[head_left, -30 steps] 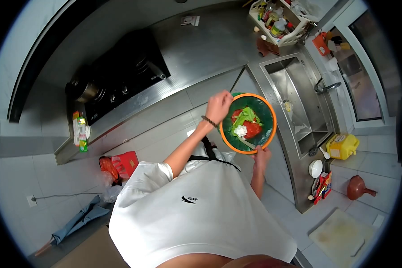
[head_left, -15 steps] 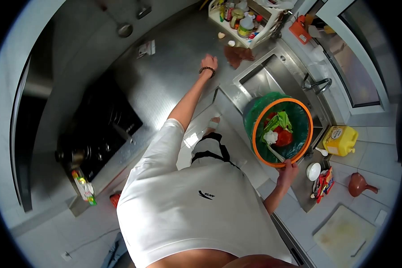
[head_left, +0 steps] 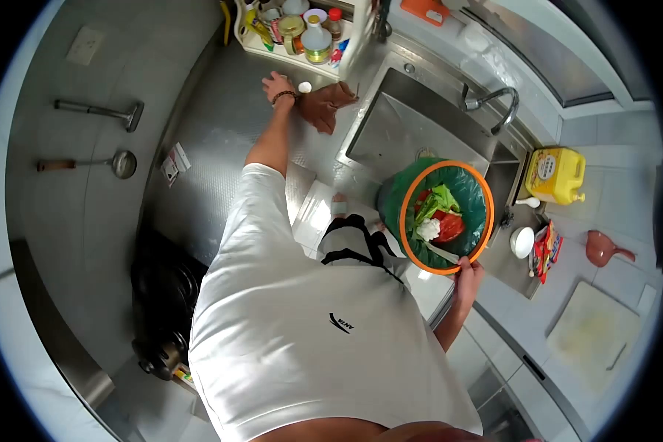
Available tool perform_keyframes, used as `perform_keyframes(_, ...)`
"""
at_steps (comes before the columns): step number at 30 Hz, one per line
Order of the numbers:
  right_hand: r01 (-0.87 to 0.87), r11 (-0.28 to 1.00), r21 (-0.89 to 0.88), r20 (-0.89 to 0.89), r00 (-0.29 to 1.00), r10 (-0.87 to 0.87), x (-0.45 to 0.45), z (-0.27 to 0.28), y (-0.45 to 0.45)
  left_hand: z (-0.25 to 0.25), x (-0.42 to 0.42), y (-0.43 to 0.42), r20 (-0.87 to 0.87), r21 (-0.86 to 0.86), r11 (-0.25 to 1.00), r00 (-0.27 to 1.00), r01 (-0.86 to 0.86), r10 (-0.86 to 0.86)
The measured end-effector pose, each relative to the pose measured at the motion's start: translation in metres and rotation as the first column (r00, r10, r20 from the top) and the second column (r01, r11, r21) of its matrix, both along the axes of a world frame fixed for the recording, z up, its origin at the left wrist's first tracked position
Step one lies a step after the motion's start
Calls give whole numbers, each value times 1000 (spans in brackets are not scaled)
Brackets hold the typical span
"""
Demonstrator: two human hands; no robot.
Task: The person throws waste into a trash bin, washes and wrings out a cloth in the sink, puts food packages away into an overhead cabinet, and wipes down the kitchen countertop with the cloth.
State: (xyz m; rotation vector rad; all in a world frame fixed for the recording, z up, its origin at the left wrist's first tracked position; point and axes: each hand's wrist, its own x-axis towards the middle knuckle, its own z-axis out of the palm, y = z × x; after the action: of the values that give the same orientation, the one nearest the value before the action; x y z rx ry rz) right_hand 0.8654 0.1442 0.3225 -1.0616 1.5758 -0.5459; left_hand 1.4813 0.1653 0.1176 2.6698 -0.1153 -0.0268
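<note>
My left hand (head_left: 278, 87), with a beaded bracelet at its wrist, is at the metal counter beside a white eggshell-like piece (head_left: 304, 88). Its fingers are bent together; anything between them is too small to make out. Close by lies a crumpled brown item (head_left: 324, 109). My right hand (head_left: 467, 280) grips the near rim of a bin (head_left: 407, 228) with an orange ring and green liner. Red scraps (head_left: 449, 227), green leaves (head_left: 438, 200) and a white crumpled piece (head_left: 428, 230) lie inside it.
A rack of bottles (head_left: 339, 70) stands behind my left hand. The sink (head_left: 398, 121) and faucet (head_left: 504, 107) lie beyond the bin. On the right are a yellow jug (head_left: 555, 175), white bowl (head_left: 522, 241), red ladle (head_left: 602, 249) and cutting board (head_left: 593, 331).
My left hand has left the bin's rim and reached across the counter to the pieces near the rack. My right hand still holds the bin, now beside the sink. The view has turned.
</note>
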Motion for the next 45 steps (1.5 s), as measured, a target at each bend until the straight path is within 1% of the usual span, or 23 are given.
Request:
perform_keyframes(2, 1, 1000, -8, -52, 999, -2, 0, 1, -1, 4, 12, -1, -62, 77, 987, 989, 137, -133)
perform_keyframes(5, -6, 1000, 9, -86, 996, 6, 4, 4, -3, -20, 33, 0, -61, 173, 948, 964, 267, -260)
perform_keyframes(7, -19, 1000, 5, -88, 996, 19, 11, 5, -7, -35, 47, 1, -24, 162, 935, 949, 315, -315)
perform_keyframes(9, -55, 998, -13, -156, 986, 52, 18, 7, -9, -39, 50, 1, 102, 94, 926, 922, 365, -374)
perform_keyframes(10, -65, 998, -20, -152, 986, 61, 17, 7, -9, -42, 50, 0, 101, 94, 924, 920, 370, -379)
perform_keyframes(12, -62, 998, -25, -162, 985, 57, 17, 8, -6, -20, 35, 2, 182, -88, 901, 896, 425, -405)
perform_keyframes(13, -64, 998, -31, -172, 983, 57, 17, 9, -5, -8, 25, 2, 182, -88, 899, 894, 429, -409)
perform_keyframes(15, -64, 997, -34, -158, 986, 58, 14, 8, -3, 11, 2, 1, 253, -288, 769, 819, 571, -514)
perform_keyframes(17, -64, 997, -38, -145, 988, 58, 14, 9, -3, 17, -8, 1, 266, -246, 740, 777, 627, -570)
perform_keyframes(19, -79, 996, -36, -186, 980, 71, 18, 11, -6, 4, -8, 2, 267, -83, 682, 676, 726, -687)
perform_keyframes(20, -77, 996, -36, -186, 980, 69, 18, 11, -6, 3, -11, 0, 186, 3, 711, 698, 703, -691)
perform_keyframes(21, -82, 996, -39, -177, 981, 74, 17, 10, -7, 2, -12, -2, 186, 4, 709, 697, 705, -693)
perform_keyframes(23, -85, 996, -42, -168, 983, 77, 17, 10, -8, 4, -16, -6, 191, 171, 712, 686, 682, -703)
perform_keyframes(26, -73, 997, -38, -175, 982, 65, 20, 12, -9, 11, -24, -13, 128, 213, 740, 733, 638, -668)
perform_keyframes(29, -84, 996, -16, -153, 985, 80, 18, 12, -9, -5, -19, -16, 111, 281, 714, 717, 642, -688)
perform_keyframes(33, -62, 998, -21, -160, 985, 58, 21, 11, -8, -13, -6, -16, 37, 269, 678, 696, 685, -717)
perform_keyframes(35, -51, 998, -36, -155, 987, 45, 24, 12, -7, -18, 0, -15, 84, 180, 710, 709, 680, -700)
perform_keyframes(36, -45, 998, -37, -162, 986, 39, 24, 12, -7, -21, 4, -13, 84, 181, 707, 706, 683, -704)
perform_keyframes(38, -28, 999, -36, -170, 985, 22, 24, 12, -5, -22, 7, -12, 132, 76, 729, 718, 680, -683)
perform_keyframes(40, -15, 999, -37, -178, 984, 9, 22, 11, -1, -13, 4, -13, 147, 72, 722, 709, 688, -690)
perform_keyframes(42, -27, 999, -29, -191, 981, 21, 18, 7, -4, 10, -5, -16, 161, 69, 715, 700, 695, -696)
perform_keyframes(44, -48, 999, -19, -182, 982, 43, 21, 5, -9, 49, -18, -20, 218, -100, 723, 724, 683, -654)
perform_keyframes(45, -47, 998, -52, -177, 984, 37, 22, 4, -8, 78, -38, -28, 300, -204, 622, 654, 756, -695)
